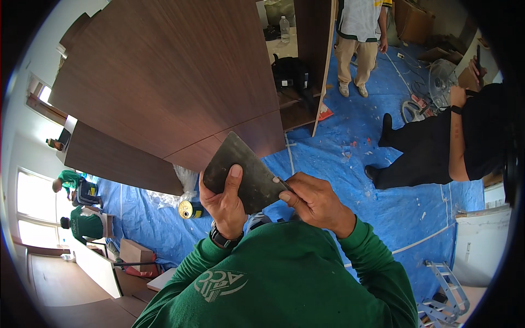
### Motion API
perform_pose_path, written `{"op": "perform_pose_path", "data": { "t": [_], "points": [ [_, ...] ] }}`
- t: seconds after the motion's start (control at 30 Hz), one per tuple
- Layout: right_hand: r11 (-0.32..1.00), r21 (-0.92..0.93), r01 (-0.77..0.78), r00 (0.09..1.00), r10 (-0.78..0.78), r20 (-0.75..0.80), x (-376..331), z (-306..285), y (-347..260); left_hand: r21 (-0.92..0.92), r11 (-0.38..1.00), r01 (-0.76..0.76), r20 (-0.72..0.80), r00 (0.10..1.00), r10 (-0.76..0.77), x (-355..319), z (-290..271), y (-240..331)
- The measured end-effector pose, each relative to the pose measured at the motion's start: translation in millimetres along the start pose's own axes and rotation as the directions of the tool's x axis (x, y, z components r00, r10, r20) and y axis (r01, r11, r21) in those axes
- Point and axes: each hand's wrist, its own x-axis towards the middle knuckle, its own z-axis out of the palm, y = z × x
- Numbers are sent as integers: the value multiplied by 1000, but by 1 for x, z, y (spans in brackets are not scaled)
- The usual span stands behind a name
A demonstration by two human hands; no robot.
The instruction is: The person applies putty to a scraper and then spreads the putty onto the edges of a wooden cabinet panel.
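A thin, dark grey rectangular plate (249, 172) with a scuffed surface is held up in front of my chest, tilted. My left hand (225, 208) grips its left side, thumb lying flat on the face and the other fingers behind it. At the plate's right edge my right hand (317, 201) is closed, thumb and index finger pinching there. A small whitish bit (276, 179) shows on that edge beside the right fingertips. Whether the right fingers hold anything besides the edge is hidden.
Large brown wood-grain panels (164, 71) stand ahead. Blue sheeting (339, 158) covers the floor. An open can (190, 209) sits left. One person (358, 44) stands ahead, another in black (432, 142) to the right; two in green work far left. A stepladder (445, 292) lies lower right.
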Motion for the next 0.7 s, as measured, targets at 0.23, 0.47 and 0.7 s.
{"op": "perform_pose_path", "data": {
  "t": [0.23, 0.47, 0.7],
  "points": [
    [996, -92, 9, 997, -3, 71, 0, -12, -5, -76, 994, 78, -46, 996, -81, 3, 7, 9],
    [840, 452, -301, 950, 306, 64, -8, -15, 9, -265, 864, 427, 31, 900, -435, 28, 0, 22],
    [785, 576, -229, 964, 266, 21, -7, -11, 14, -206, 719, 664, 132, 747, -652, 24, -1, 10]
  ]
}}
